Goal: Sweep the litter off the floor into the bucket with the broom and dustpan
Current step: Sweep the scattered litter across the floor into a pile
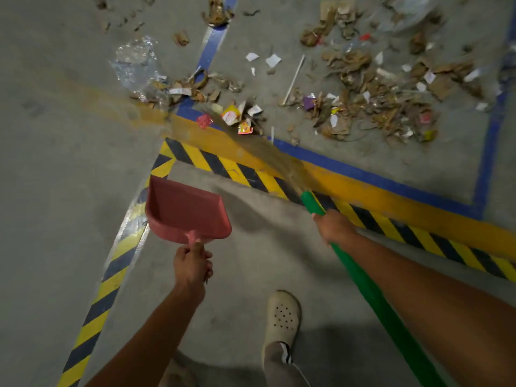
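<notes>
My left hand (pixel 192 265) grips the short handle of a red dustpan (pixel 184 210), which hangs empty above the grey floor with its mouth pointing away from me. My right hand (pixel 333 226) grips the green handle of a broom (pixel 371 289). Its straw bristles (pixel 265 155) are blurred and reach across the yellow line to small coloured wrappers (pixel 237 118). Litter (pixel 371 93) of torn cardboard, paper scraps and wrappers lies scattered over the floor ahead and to the right. No bucket is in view.
Crumpled clear plastic (pixel 134 60) lies at the upper left. Floor markings cross the scene: black-and-yellow hazard tape (pixel 245 174), a yellow line (pixel 391 202) and blue lines (pixel 488 141). My foot in a pale clog (pixel 283 317) stands between my arms.
</notes>
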`<move>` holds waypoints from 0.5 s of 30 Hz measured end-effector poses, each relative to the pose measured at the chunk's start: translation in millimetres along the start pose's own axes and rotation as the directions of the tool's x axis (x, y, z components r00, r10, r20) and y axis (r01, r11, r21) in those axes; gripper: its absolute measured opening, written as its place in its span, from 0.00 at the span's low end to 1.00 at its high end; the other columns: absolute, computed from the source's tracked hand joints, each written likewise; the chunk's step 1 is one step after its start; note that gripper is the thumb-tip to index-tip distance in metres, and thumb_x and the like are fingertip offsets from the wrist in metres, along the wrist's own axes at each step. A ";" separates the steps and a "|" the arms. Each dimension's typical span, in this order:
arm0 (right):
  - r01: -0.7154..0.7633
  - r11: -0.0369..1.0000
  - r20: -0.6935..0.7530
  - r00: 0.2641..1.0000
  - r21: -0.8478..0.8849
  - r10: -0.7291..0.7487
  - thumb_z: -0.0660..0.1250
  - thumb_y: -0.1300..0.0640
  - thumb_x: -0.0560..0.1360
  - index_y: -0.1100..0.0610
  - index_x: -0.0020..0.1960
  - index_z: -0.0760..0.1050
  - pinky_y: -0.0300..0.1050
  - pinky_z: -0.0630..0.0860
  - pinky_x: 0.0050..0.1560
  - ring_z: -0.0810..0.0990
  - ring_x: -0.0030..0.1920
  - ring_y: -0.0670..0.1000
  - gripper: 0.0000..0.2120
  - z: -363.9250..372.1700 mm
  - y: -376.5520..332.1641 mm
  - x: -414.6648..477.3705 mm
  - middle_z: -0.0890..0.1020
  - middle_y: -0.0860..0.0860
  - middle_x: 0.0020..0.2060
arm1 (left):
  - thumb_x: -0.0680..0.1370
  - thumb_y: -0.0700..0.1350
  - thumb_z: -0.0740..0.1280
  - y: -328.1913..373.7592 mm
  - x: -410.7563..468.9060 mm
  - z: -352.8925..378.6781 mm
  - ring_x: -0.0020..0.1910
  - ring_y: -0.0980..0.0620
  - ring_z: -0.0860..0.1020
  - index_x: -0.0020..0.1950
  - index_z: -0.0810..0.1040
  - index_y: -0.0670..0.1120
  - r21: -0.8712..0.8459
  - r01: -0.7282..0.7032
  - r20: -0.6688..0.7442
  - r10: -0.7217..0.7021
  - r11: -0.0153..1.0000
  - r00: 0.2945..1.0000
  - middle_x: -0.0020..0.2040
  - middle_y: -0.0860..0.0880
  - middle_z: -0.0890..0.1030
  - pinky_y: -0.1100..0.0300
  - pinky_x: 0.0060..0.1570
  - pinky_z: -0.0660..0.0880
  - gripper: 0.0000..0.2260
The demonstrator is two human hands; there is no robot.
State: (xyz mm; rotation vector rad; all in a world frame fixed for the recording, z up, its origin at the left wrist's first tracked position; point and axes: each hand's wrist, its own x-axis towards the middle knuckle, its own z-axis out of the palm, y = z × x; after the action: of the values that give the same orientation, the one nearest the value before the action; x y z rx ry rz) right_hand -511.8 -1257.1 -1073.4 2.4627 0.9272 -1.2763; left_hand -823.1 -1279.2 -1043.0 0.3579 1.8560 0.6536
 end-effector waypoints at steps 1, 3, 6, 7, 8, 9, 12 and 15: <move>-0.011 0.996 -0.023 1.000 0.085 0.013 0.59 0.41 0.81 0.62 0.54 0.79 0.52 0.80 0.46 0.85 0.46 0.63 0.24 -14.7 5.1 10.2 0.84 0.62 0.44 | 0.85 0.45 0.60 4.0 -1.9 9.4 0.22 0.53 0.66 0.50 0.68 0.42 0.010 -0.011 0.013 0.011 1.000 1.000 0.37 0.42 0.74 0.65 0.19 0.61 0.08; -0.014 0.975 -0.063 0.998 0.224 0.029 0.60 0.42 0.81 0.63 0.45 0.78 0.52 0.80 0.40 0.84 0.36 0.62 0.23 -44.7 12.5 21.2 0.82 0.60 0.33 | 0.85 0.46 0.60 13.5 -3.7 25.8 0.22 0.53 0.66 0.51 0.69 0.41 0.029 -0.037 0.036 0.036 0.999 0.999 0.36 0.42 0.74 0.65 0.19 0.61 0.09; -0.004 0.901 -0.128 0.990 0.434 0.066 0.61 0.45 0.82 0.60 0.45 0.74 0.46 0.74 0.29 0.79 0.27 0.57 0.19 -80.7 21.5 22.1 0.79 0.57 0.30 | 0.85 0.46 0.60 28.7 -5.8 48.2 0.21 0.53 0.66 0.49 0.68 0.42 0.063 -0.075 0.056 0.072 0.995 0.996 0.36 0.42 0.74 0.65 0.19 0.61 0.09; 0.004 0.880 -0.151 0.985 0.474 0.077 0.60 0.45 0.82 0.59 0.46 0.74 0.42 0.71 0.27 0.78 0.26 0.55 0.17 -89.9 24.4 20.1 0.78 0.56 0.30 | 0.85 0.46 0.60 33.4 -7.0 55.5 0.21 0.53 0.66 0.48 0.68 0.42 0.074 -0.088 0.061 0.084 0.993 0.995 0.36 0.42 0.74 0.65 0.18 0.61 0.09; 0.009 0.869 -0.167 0.982 0.495 0.085 0.60 0.45 0.82 0.58 0.46 0.73 0.40 0.69 0.26 0.77 0.25 0.54 0.17 -96.8 27.8 17.8 0.78 0.56 0.30 | 0.85 0.46 0.61 37.9 -8.2 62.2 0.22 0.52 0.66 0.48 0.68 0.42 0.084 -0.100 0.066 0.095 0.991 0.993 0.36 0.42 0.74 0.64 0.18 0.61 0.09; 0.019 0.863 -0.181 0.980 0.505 0.085 0.60 0.45 0.82 0.58 0.45 0.73 0.38 0.68 0.25 0.77 0.25 0.53 0.17 -101.7 31.3 14.4 0.78 0.55 0.31 | 0.85 0.46 0.61 42.8 -10.3 67.8 0.22 0.51 0.66 0.48 0.69 0.41 0.093 -0.110 0.072 0.103 0.990 0.992 0.36 0.42 0.74 0.64 0.18 0.61 0.09; 0.044 0.853 -0.216 0.973 0.520 0.081 0.58 0.45 0.83 0.59 0.45 0.73 0.38 0.67 0.24 0.76 0.24 0.52 0.18 -109.4 35.5 -4.2 0.79 0.55 0.30 | 0.85 0.46 0.61 53.1 -14.2 81.3 0.22 0.52 0.66 0.50 0.69 0.41 0.089 -0.127 0.089 0.119 0.988 0.989 0.36 0.42 0.74 0.63 0.18 0.60 0.09; 0.041 0.861 -0.183 0.981 0.507 0.061 0.58 0.45 0.83 0.60 0.47 0.74 0.45 0.75 0.30 0.79 0.26 0.56 0.19 -104.7 35.1 -24.7 0.81 0.56 0.31 | 0.84 0.48 0.62 61.9 -20.5 89.4 0.20 0.53 0.66 0.51 0.70 0.41 0.074 -0.130 0.101 0.122 0.989 0.987 0.36 0.42 0.74 0.63 0.18 0.60 0.10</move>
State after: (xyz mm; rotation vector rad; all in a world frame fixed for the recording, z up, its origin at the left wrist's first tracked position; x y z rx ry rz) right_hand -431.6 -1247.5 -994.2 3.0381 0.6732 -1.4498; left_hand -736.5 -1216.5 -1014.5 0.5547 1.7816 0.6370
